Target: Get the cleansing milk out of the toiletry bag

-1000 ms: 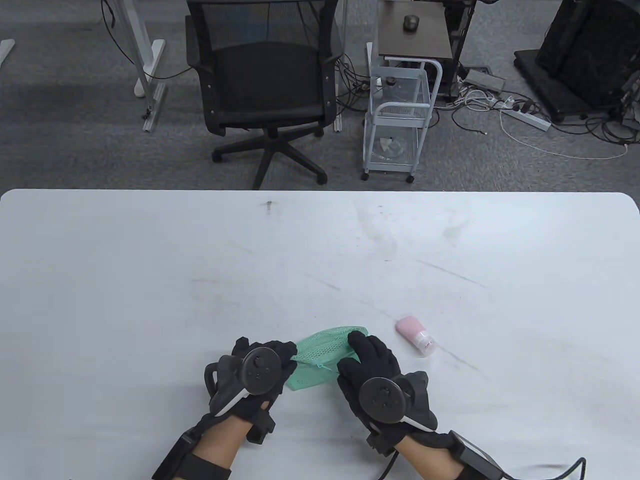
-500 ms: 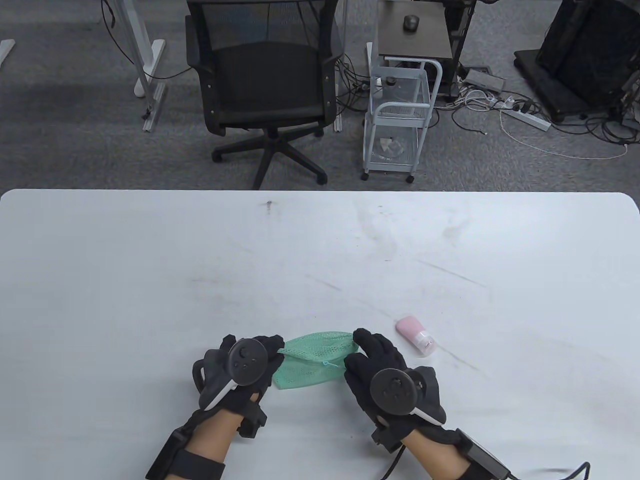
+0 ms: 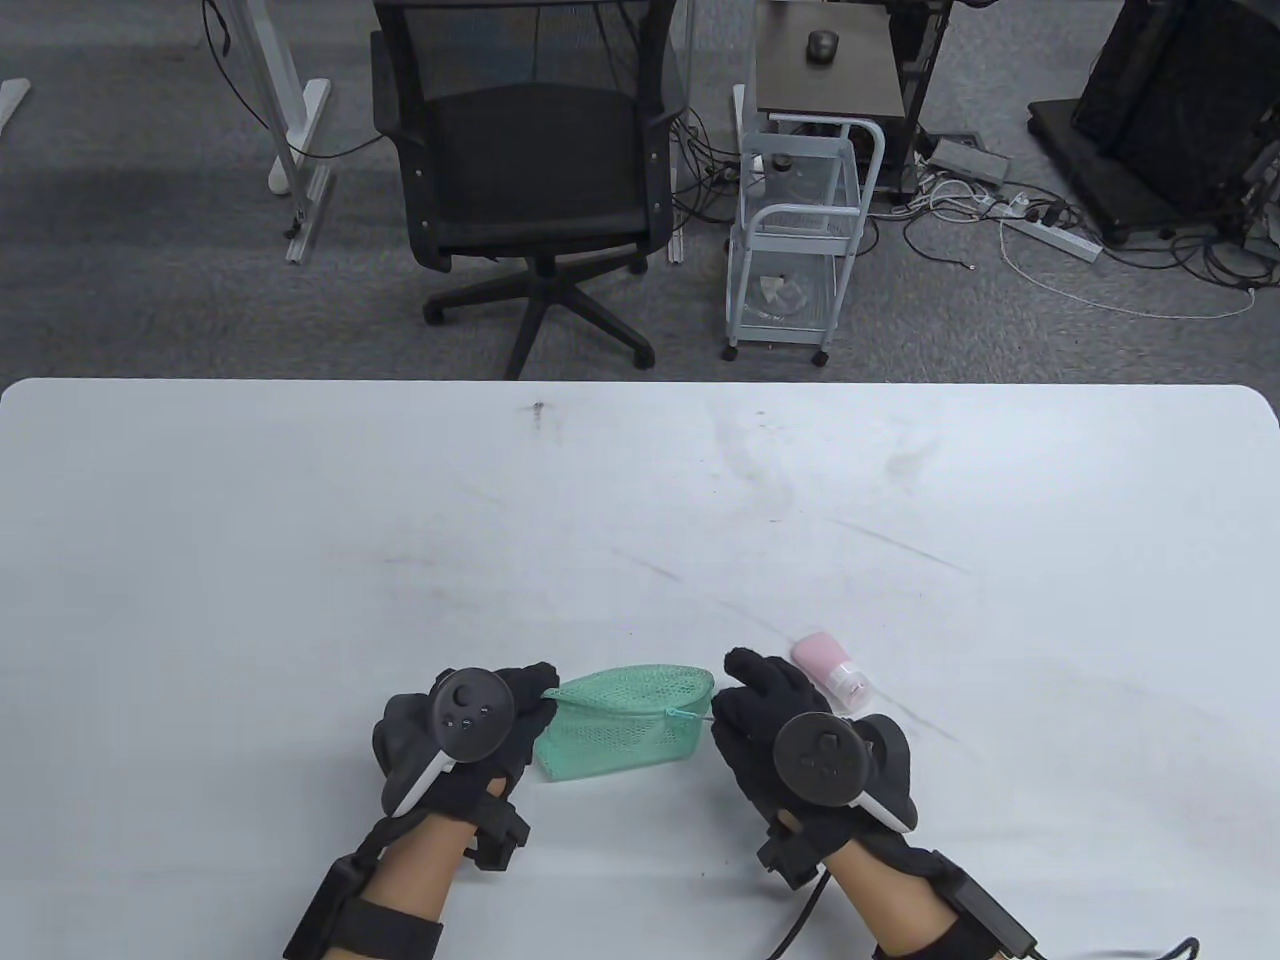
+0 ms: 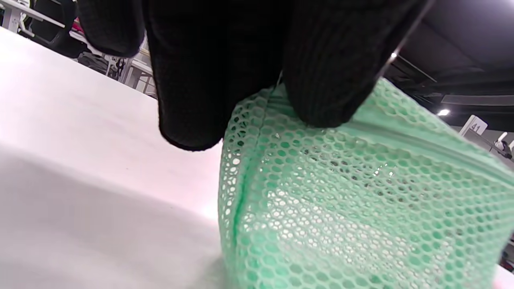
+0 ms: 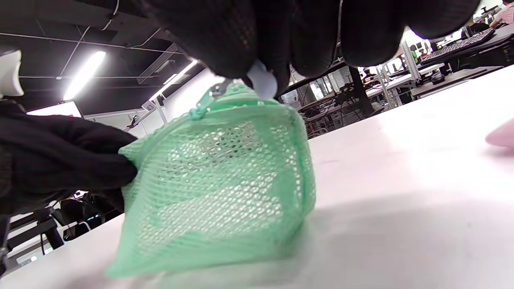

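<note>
A green mesh toiletry bag (image 3: pixel 620 725) stands on the white table (image 3: pixel 640 500) between my hands. My left hand (image 3: pixel 535 695) pinches its left end; the left wrist view shows my fingertips (image 4: pixel 317 92) on the mesh (image 4: pixel 341 200). My right hand (image 3: pixel 725 705) pinches the white zipper pull (image 5: pixel 261 82) at the bag's right end (image 5: pixel 217 188). The zipper slider (image 5: pixel 209 96) sits at that end. A pink cleansing milk bottle (image 3: pixel 832 672) lies on the table just right of my right hand, outside the bag. It shows blurred at the right wrist view's edge (image 5: pixel 502 136).
The bag sits near the table's front edge. Beyond the table's far edge stand a black office chair (image 3: pixel 530 170) and a white wire cart (image 3: pixel 800 230) on the carpet.
My hands have moved apart, the left to the left and the right to the right. The bag has gone from slumped to stretched taut and upright, with the zipper slider drawn to its right end.
</note>
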### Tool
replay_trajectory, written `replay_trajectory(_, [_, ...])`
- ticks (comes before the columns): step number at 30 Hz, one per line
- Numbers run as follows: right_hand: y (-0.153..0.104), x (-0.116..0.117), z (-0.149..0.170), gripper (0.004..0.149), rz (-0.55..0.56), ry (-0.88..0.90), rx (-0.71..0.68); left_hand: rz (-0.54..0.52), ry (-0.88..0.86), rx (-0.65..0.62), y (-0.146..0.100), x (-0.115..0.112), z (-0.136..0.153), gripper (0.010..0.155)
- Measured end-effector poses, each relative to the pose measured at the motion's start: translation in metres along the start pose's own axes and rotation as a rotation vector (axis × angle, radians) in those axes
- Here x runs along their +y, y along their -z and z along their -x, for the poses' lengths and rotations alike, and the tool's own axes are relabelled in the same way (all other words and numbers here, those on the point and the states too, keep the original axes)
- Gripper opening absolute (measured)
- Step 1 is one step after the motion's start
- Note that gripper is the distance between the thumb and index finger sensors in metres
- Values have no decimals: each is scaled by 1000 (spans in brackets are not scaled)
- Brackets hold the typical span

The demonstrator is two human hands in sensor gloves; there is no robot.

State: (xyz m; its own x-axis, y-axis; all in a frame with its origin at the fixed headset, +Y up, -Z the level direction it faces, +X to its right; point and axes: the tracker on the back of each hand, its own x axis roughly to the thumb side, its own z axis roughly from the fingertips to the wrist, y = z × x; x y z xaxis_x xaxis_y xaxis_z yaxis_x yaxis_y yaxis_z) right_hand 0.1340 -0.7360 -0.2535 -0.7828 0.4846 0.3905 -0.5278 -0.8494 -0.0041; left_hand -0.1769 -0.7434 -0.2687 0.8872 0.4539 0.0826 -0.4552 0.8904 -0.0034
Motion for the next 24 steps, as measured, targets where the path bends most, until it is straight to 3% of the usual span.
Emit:
replay_trajectory(18, [8, -20, 37, 33, 55, -25, 107, -37, -150, -4, -6, 16, 2, 42])
replay_trajectory(24, [10, -12, 37, 33, 8, -108, 109, -29, -138, -28, -8, 15, -3, 42])
